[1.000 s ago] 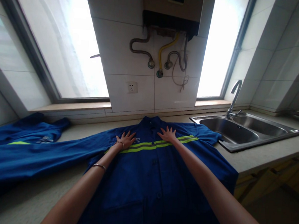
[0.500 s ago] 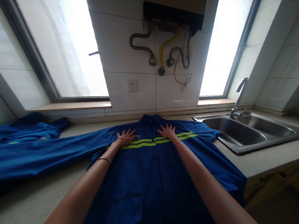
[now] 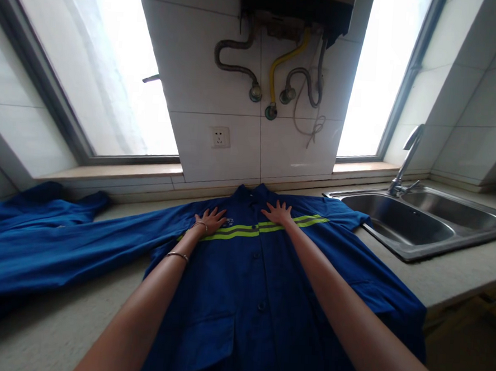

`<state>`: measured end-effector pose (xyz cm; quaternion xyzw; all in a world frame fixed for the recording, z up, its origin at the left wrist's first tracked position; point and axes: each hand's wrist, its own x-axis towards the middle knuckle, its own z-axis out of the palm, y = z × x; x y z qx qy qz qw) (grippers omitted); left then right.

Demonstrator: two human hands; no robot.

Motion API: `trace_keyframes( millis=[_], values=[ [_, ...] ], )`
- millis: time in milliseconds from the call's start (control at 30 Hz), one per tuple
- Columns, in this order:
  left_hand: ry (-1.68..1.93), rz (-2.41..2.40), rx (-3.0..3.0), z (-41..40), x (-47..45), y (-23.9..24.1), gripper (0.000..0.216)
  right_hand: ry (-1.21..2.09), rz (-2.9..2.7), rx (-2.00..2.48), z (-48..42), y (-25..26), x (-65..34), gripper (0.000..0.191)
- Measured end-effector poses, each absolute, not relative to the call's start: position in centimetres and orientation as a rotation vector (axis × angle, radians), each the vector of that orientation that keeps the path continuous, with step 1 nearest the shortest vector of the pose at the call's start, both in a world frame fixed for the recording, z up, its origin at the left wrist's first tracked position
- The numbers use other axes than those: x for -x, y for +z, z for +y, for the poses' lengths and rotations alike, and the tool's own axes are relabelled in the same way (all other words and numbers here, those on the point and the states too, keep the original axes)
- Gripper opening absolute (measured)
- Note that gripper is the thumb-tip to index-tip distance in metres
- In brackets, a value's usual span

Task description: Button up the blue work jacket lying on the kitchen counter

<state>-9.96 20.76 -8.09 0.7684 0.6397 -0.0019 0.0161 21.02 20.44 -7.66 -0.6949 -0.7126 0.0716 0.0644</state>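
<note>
1. The blue jacket (image 3: pixel 242 280) lies front up on the counter (image 3: pixel 80 315), collar toward the tiled wall, its lower part reaching the bottom edge of the view.
2. The left hand (image 3: pixel 211 221) rests on the chest with fingers spread wide, gripping nothing, beside the yellow-green stripe (image 3: pixel 239 235).
3. The right hand (image 3: pixel 278 212) is likewise spread on the opposite chest, below the collar, with nothing grasped.
4. One sleeve stretches left, before another blue garment (image 3: pixel 32 206).
5. The other sleeve ends near the sink (image 3: pixel 433 245); whether it touches the rim is hard to tell.
</note>
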Motion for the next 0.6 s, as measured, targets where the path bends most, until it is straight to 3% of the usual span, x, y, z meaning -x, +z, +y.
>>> trace_keyframes(
  millis=[333, 600],
  values=[
    [-0.028, 2.016, -2.397, 21.2, 9.7, -7.9, 0.061, 0.194, -2.110, 2.063, 21.0, -7.4, -20.8, 0.071],
    [0.109, 2.172, -2.520, 18.7, 8.6, -6.6, 0.061, -0.193, -1.852, 1.931, 17.9, -5.9, -19.8, 0.057]
  ],
)
